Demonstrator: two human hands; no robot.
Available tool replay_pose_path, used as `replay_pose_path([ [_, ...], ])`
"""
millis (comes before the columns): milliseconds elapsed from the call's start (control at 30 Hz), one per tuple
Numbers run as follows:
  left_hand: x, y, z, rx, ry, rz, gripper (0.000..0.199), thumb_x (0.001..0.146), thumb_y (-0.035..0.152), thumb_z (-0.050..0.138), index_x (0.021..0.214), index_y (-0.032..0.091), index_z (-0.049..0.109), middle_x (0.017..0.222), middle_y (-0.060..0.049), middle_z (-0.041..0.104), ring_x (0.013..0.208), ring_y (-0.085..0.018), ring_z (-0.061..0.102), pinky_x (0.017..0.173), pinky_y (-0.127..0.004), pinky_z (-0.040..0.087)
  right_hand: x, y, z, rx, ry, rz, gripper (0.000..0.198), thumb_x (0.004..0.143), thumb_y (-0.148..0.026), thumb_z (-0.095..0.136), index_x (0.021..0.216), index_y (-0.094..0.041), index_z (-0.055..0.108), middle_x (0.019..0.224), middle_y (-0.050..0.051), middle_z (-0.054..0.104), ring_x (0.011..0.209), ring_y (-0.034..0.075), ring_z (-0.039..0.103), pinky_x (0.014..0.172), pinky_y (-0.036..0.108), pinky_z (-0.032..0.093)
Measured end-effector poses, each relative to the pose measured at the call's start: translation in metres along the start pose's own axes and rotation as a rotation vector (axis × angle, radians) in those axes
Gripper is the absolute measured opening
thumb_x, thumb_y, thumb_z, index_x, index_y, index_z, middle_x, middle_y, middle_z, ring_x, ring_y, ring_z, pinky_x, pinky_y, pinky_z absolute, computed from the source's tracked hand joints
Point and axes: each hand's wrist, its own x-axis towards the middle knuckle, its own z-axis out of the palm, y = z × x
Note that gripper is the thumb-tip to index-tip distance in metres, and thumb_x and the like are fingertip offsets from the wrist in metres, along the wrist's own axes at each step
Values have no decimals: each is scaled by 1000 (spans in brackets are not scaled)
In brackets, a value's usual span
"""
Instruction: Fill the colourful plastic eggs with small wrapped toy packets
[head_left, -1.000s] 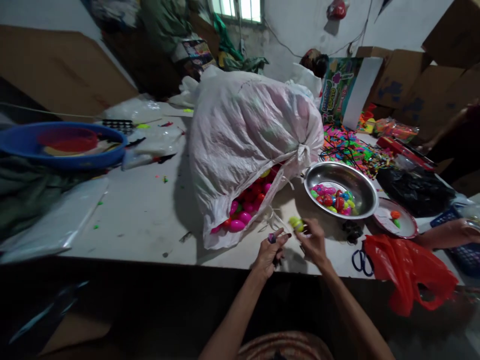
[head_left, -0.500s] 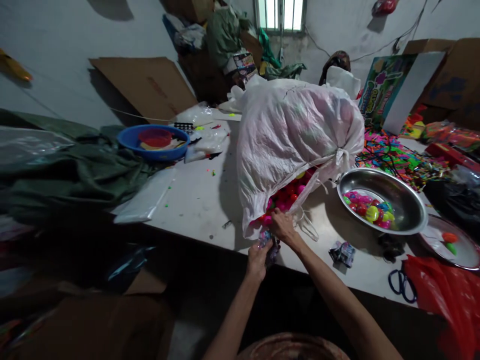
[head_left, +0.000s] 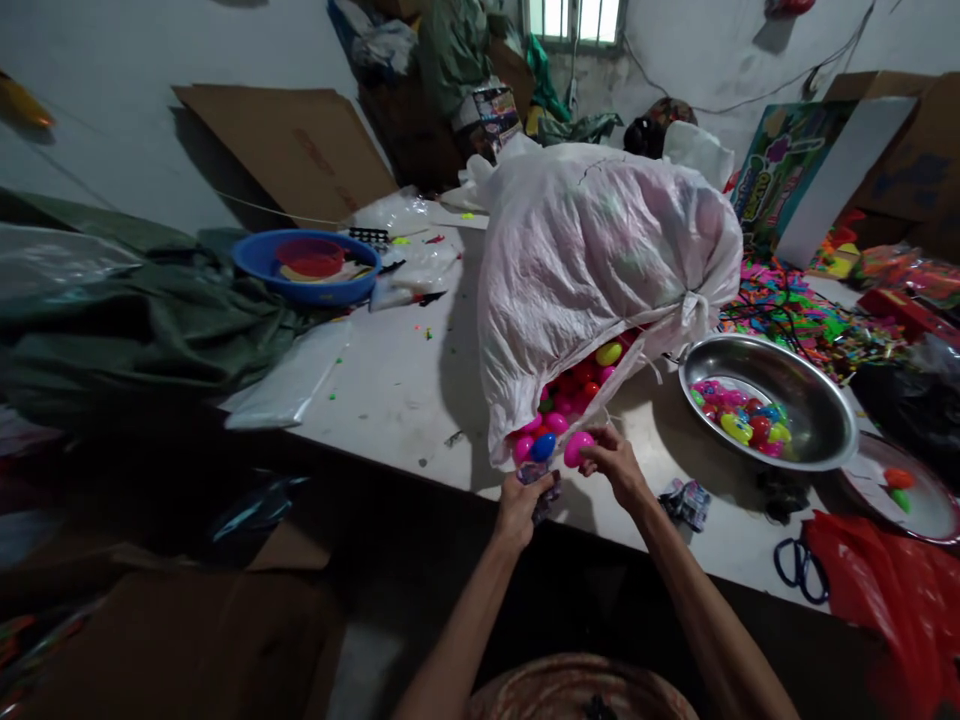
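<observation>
A big white woven sack (head_left: 600, 250) lies on the table, its mouth open toward me and full of coloured plastic eggs. Between the fingers of my right hand (head_left: 619, 465) is a pink plastic egg (head_left: 577, 449), held just outside the sack's mouth. My left hand (head_left: 519, 508) is closed on a small printed plastic bag (head_left: 546, 490) below the opening. A blue plastic egg (head_left: 543, 446) sits right above that bag; whether it rests in the bag or on the sack's edge, I cannot tell.
At right, a steel bowl (head_left: 810, 400) holds several coloured eggs, with a crumpled printed packet (head_left: 686, 503), scissors (head_left: 801, 571) and a red plastic bag (head_left: 885, 590) nearby. A blue basin (head_left: 300, 285) and clear plastic bags (head_left: 289, 385) lie at left. The table's front edge runs below my hands.
My right hand has come out of the sack's mouth and moved right, now with a pink egg in its fingers. A blue egg shows above my left hand, which still grips the bag.
</observation>
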Motion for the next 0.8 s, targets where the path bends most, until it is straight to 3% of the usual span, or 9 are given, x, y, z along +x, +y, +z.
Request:
replay_pose_path([
  [133,-7,-3,21,72,-116,50,41,45,27,82,78,14,61,56,3,60,42,-9,53,41,-19,40,-22,-2,-17,250,-114,115,28,61,-25,73,85,-15,60,69,1,65,51,11,59,51,24,48],
  [267,-12,-7,32,110,-189,-5,35,45,23,81,68,15,56,56,2,59,47,-12,57,45,-21,44,-27,-2,-28,258,-28,102,26,59,-23,75,79,-15,61,66,0,64,49,10,57,47,21,46],
  [400,-10,-11,34,59,-282,-50,33,54,27,78,78,15,60,60,1,61,47,-11,57,47,-23,46,-27,3,-37,330,25,106,25,61,-24,75,79,-15,59,64,0,63,49,10,57,47,21,46],
  [633,-7,-25,37,75,-124,-27,33,50,33,81,62,13,58,48,6,51,35,-3,38,37,-18,33,-41,15,-39,400,87,150,38,61,-29,75,92,-17,56,69,1,66,52,14,62,49,24,48],
  [800,-11,-30,36,95,-33,24,39,52,43,79,52,14,52,42,8,41,33,-2,29,36,-18,28,-57,24,-40,336,185,110,34,66,-33,72,91,-18,54,77,2,67,59,16,65,55,27,50],
])
